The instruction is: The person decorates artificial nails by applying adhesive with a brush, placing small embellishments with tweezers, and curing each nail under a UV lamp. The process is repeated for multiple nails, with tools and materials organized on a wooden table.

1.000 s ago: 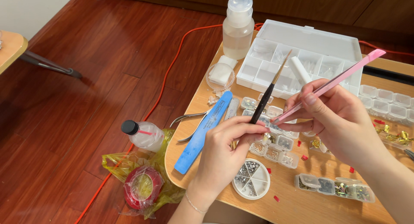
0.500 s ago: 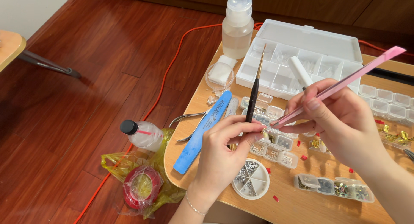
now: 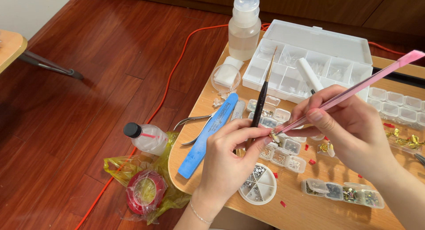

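**Tweezers meet a tiny charm between two hands**

A wooden surface point(image 3: 310, 212) carries the work, set over a red-brown floor point(image 3: 88, 101). At its far side lies a clear compartment box point(image 3: 310, 57) with its lid open, and beside it stands a translucent pump bottle point(image 3: 244, 28). A blue nail file point(image 3: 208, 135) lies nearer the edge.

The right hand point(image 3: 354, 128) grips long pink tweezers point(image 3: 354, 92), whose long axis runs from upper right down to lower left, tips closing on the charm. The left hand point(image 3: 230, 159) is clenched around a thin black brush point(image 3: 262, 101) that stands nearly upright, and its fingertips pinch the small gold charm point(image 3: 275, 136). The charm sits between the two hands, just left of the right hand's fingers; the left hand is touching it. It looks tiny, glinting and gold; its shape is too small to tell.
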